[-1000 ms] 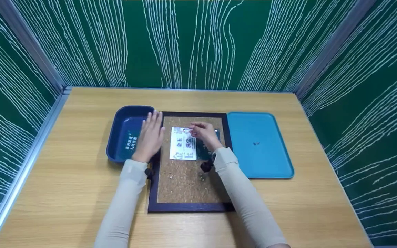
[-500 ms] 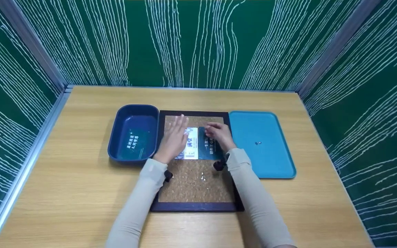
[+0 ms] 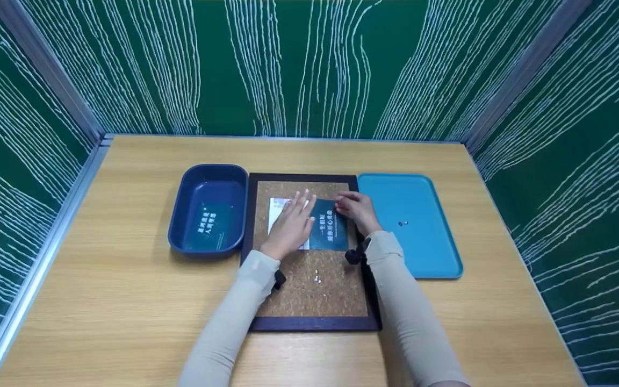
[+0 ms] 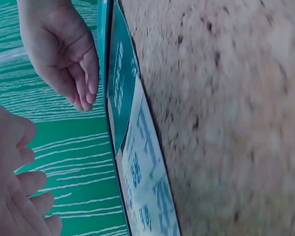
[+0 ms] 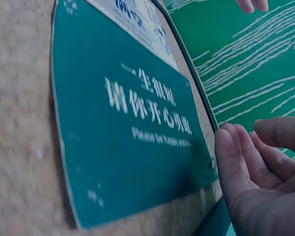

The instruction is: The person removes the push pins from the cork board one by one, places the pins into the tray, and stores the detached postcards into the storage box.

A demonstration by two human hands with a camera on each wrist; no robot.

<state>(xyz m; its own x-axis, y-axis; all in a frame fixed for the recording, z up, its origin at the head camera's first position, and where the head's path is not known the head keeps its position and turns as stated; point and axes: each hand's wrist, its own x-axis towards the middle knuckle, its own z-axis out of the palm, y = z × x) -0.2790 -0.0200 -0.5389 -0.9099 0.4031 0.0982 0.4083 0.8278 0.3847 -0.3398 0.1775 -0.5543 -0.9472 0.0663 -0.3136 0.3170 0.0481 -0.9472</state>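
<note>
A framed cork board (image 3: 288,298) lies on the table, bearing a white printed card (image 3: 275,208) and a dark green lettered card (image 3: 328,231) side by side. My left hand (image 3: 290,228) is spread over the white card and covers much of it; contact cannot be told. At the green card's far right corner is my right hand (image 3: 358,209), its fingers loosely bent. In the right wrist view, a small clear pin-like piece (image 5: 213,164) shows at that corner beside the fingertips (image 5: 228,140), and nothing is seen between thumb and fingers.
Left of the board stands a dark blue bin (image 3: 180,231) with another green card (image 3: 210,223) inside. A light blue tray (image 3: 422,252) on the right holds a few tiny shiny pieces (image 3: 403,223). Small clear bits (image 3: 317,277) show on the cork. Green walls surround the table.
My left hand has moved right from the bin's edge to over the white card. The right hand has gone right, from the white card to the green card's far right corner.
</note>
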